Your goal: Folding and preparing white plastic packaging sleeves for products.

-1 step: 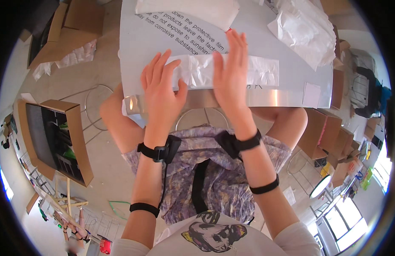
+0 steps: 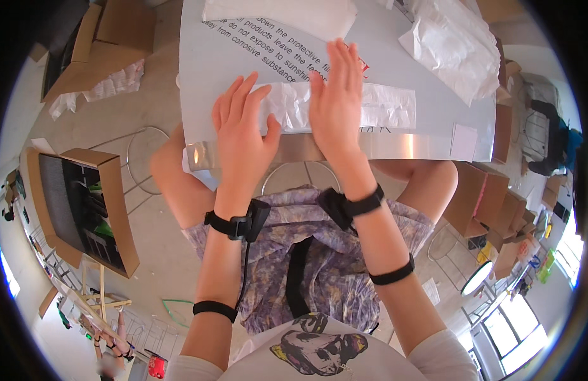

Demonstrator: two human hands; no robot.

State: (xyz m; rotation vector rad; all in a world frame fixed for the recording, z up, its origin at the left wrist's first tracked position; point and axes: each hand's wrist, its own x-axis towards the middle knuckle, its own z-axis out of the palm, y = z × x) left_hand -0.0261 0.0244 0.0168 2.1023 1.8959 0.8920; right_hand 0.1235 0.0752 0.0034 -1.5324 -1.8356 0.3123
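A long, narrow clear plastic bag point(image 2: 388, 108) lies flat and creased along the near edge of the table point(image 2: 243, 63). My right hand point(image 2: 337, 95) rests across the middle of the bag, palm down, fingers stretched away from me and the thumb slightly apart. At the bag's left end is my left hand point(image 2: 242, 124), its fingers spread and gently bent, the thumb beside the plastic. Neither hand grips anything. Whether anything lies inside the bag under my right hand is hidden.
A folded white plastic wrap point(image 2: 281, 16) lies at the far side, and a crumpled white bag point(image 2: 452, 47) at the far right. A small pale card point(image 2: 463, 141) sits by the near right edge. Cardboard boxes point(image 2: 119, 209) stand on the floor to both sides.
My right hand has slid a little to the left along the bag, uncovering more of its right part. My left hand has barely moved.
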